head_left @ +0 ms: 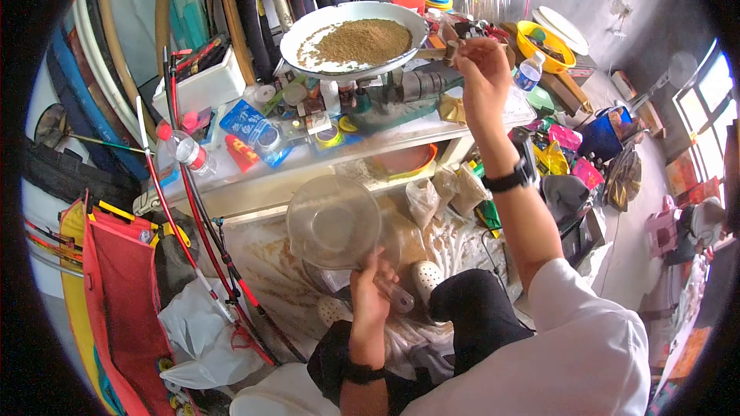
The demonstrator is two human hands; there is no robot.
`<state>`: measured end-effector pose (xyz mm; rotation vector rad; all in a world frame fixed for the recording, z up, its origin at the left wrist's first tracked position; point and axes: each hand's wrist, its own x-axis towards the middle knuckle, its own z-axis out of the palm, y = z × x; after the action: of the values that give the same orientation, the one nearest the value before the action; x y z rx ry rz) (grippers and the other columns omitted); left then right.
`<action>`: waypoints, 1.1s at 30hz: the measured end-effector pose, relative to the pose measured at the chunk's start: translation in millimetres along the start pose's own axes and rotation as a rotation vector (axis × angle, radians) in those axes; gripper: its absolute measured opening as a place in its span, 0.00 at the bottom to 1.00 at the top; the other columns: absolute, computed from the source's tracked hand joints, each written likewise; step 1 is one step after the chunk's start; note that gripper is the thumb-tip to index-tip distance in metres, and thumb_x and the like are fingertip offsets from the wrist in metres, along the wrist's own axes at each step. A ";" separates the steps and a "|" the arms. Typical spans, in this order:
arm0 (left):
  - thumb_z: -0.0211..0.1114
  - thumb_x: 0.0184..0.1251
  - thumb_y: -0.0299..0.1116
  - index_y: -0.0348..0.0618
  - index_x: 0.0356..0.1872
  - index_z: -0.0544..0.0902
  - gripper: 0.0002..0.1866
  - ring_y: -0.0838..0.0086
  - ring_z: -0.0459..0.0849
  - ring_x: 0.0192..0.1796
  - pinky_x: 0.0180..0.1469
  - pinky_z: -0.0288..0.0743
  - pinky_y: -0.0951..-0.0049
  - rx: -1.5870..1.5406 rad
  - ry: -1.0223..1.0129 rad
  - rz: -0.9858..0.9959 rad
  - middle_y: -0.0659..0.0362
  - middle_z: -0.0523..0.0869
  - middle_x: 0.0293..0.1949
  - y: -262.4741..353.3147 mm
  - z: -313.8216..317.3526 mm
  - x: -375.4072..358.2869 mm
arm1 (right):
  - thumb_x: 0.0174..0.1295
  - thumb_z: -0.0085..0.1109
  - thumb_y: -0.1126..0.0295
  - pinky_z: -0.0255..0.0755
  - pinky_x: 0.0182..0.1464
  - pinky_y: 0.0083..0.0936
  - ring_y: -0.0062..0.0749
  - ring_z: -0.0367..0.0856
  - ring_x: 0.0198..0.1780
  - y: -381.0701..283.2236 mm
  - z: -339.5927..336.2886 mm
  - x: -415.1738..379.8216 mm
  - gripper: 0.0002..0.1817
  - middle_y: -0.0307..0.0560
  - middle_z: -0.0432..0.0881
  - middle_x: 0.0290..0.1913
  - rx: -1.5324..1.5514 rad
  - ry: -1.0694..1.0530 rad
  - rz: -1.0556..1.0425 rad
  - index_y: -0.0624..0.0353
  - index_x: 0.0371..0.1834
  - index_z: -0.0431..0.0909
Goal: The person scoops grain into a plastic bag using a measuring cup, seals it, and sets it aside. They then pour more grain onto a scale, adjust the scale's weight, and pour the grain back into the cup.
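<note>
My left hand (371, 293) is closed round the handle of a clear plastic dipper (333, 219), held over the floor in front of the table. The dipper's round bowl looks see-through, with no visible contents. My right hand (486, 69), with a dark watch on its wrist, is raised at the right of a wide white basin (297, 54). Its fingertips pinch together by a small metal piece (450, 52) at the end of a short bar; what they grip is too small to tell. Brown powder (362, 42) lies heaped in the basin, which rests raised above the tabletop.
A bottle (185, 150), blue packets (258, 127) and small jars crowd the white table (223, 177). A yellow bowl (543, 42) and a labelled bottle (528, 73) stand behind my right hand. Red and black poles (223, 254) lean at the left. Plastic bags (455, 189) sit below the table.
</note>
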<state>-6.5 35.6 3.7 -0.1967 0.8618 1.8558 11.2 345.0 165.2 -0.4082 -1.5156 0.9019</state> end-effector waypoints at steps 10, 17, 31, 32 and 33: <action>0.58 0.68 0.38 0.42 0.50 0.77 0.15 0.76 0.71 0.27 0.33 0.68 0.72 0.010 -0.026 0.005 0.65 0.74 0.25 -6.2 3.7 2.7 | 0.58 0.52 0.80 0.70 0.37 0.21 0.21 0.74 0.34 -17.2 -5.6 -137.7 0.07 0.36 0.73 0.32 0.030 -0.304 0.435 0.61 0.39 0.69; 0.60 0.66 0.36 0.43 0.40 0.76 0.09 0.76 0.72 0.25 0.28 0.68 0.72 0.109 -0.048 0.040 0.64 0.74 0.24 -10.7 10.1 -1.0 | 0.64 0.55 0.62 0.75 0.30 0.30 0.37 0.80 0.27 -16.2 -3.6 -241.1 0.28 0.53 0.75 0.29 -0.318 -0.638 0.628 0.62 0.61 0.55; 0.63 0.63 0.32 0.41 0.40 0.74 0.09 0.74 0.75 0.26 0.30 0.72 0.72 0.170 -0.087 0.203 0.62 0.76 0.26 -18.3 13.1 -4.5 | 0.60 0.41 0.70 0.77 0.35 0.18 0.29 0.78 0.41 -13.1 19.7 -250.2 0.31 0.54 0.76 0.52 0.139 -0.440 1.094 0.54 0.71 0.56; 0.63 0.63 0.32 0.41 0.40 0.74 0.09 0.74 0.75 0.26 0.30 0.72 0.72 0.168 -0.079 0.200 0.62 0.76 0.26 -18.6 12.5 -4.1 | 0.60 0.41 0.70 0.77 0.35 0.18 0.29 0.78 0.41 -11.2 20.7 -250.8 0.31 0.54 0.76 0.52 0.139 -0.443 1.102 0.54 0.71 0.56; 0.64 0.62 0.33 0.41 0.41 0.74 0.11 0.74 0.76 0.28 0.31 0.73 0.72 0.158 -0.089 0.206 0.61 0.77 0.28 -19.3 11.4 -3.6 | 0.60 0.42 0.69 0.69 0.21 0.19 0.27 0.73 0.26 -7.4 21.9 -252.7 0.32 0.55 0.77 0.46 0.150 -0.436 1.099 0.52 0.71 0.53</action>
<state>14.5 44.2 4.7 0.0754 0.9920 1.9592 36.3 152.5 1.8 -1.0242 -1.5552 2.0481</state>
